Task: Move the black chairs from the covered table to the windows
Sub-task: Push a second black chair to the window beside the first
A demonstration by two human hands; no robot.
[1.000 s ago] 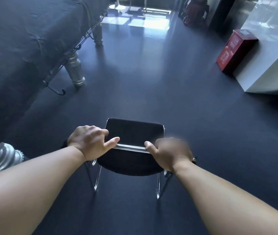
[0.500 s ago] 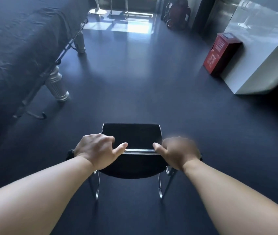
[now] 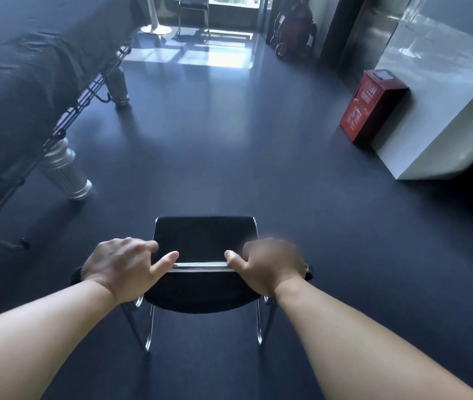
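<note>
You've got the black chair [image 3: 205, 238] by its top rail, seat pointing away from you; L hand [image 3: 122, 265] and R hand [image 3: 270, 267] are both curled round that rail, thumbs along it, equally near; covered table [image 3: 27, 70] is off to your left; windows [image 3: 229, 2] are dead ahead across the floor [image 3: 229, 140], so I'd say go straight fwd, no turn needed.

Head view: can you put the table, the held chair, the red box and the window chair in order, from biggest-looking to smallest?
1. table
2. held chair
3. red box
4. window chair
The window chair looks tiny only because it is far away; it may really match the held chair.
</note>
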